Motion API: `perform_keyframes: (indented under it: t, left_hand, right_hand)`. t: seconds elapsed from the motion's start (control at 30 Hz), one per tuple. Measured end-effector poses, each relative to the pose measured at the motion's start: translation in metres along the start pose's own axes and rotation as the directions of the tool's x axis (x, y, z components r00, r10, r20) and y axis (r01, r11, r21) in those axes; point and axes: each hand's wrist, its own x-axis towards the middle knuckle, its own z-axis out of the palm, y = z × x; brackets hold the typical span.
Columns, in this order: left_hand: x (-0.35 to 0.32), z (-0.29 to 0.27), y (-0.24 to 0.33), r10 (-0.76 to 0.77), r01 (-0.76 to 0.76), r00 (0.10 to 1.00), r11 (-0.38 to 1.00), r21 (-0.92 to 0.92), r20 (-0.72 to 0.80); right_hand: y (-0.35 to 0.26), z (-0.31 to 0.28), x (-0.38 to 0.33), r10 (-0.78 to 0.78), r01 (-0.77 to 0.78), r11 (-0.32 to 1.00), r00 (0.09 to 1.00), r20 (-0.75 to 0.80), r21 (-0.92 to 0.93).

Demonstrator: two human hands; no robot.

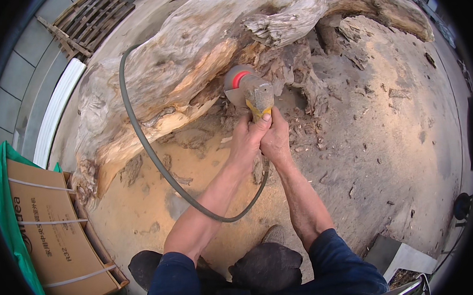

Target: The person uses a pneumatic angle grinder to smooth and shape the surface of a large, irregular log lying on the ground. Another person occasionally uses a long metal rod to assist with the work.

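Both my hands are wrapped round the body of a dusty angle grinder (260,93) with a yellow patch near its head. My left hand (244,139) grips it from the left, pressed against my right hand (276,136) on the other side. At the front, the grinder's disc (238,76), grey with a red ring, is at the underside of a big weathered log (164,61); I cannot tell whether it touches the wood. Pale, freshly bared wood shows along that lower edge. A thick grey-green cable (146,146) loops from under my hands over my left forearm and up across the log.
Sawdust and bark chips lie over the concrete floor (369,157). To the left stand a strapped cardboard box (49,208) with a green sheet (2,168), white boards (60,110) and a wooden pallet (91,22). A grey-and-white container (399,256) is at the lower right.
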Motion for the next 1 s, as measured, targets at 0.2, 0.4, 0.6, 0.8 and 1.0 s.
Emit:
perform_keyframes:
  t: [0.2, 0.4, 0.6, 0.8, 1.0]
  left_hand:
    - [0.026, 0.011, 0.009, -0.011, 0.016, 0.999, 0.984, 0.176, -0.031]
    - [0.038, 0.013, 0.008, -0.065, 0.097, 0.989, 0.963, 0.253, -0.13]
    - [0.019, -0.006, -0.012, -0.104, 0.112, 0.988, 0.991, 0.073, -0.115]
    - [0.014, -0.012, -0.013, -0.075, 0.075, 0.997, 0.997, -0.034, 0.013]
    - [-0.006, -0.01, -0.041, -0.113, 0.116, 0.993, 0.977, -0.178, 0.03]
  right_hand:
    - [0.0, -0.004, 0.021, -0.01, 0.022, 0.986, 0.997, -0.073, 0.166]
    - [0.005, 0.001, 0.03, 0.079, -0.063, 0.98, 0.994, -0.077, 0.187]
    - [0.029, 0.013, 0.014, 0.081, -0.08, 0.996, 0.996, -0.031, 0.049]
    - [0.008, 0.005, 0.008, 0.021, -0.025, 0.991, 0.999, -0.031, -0.13]
    - [0.006, -0.011, -0.012, 0.033, -0.019, 0.971, 0.998, 0.054, -0.24]
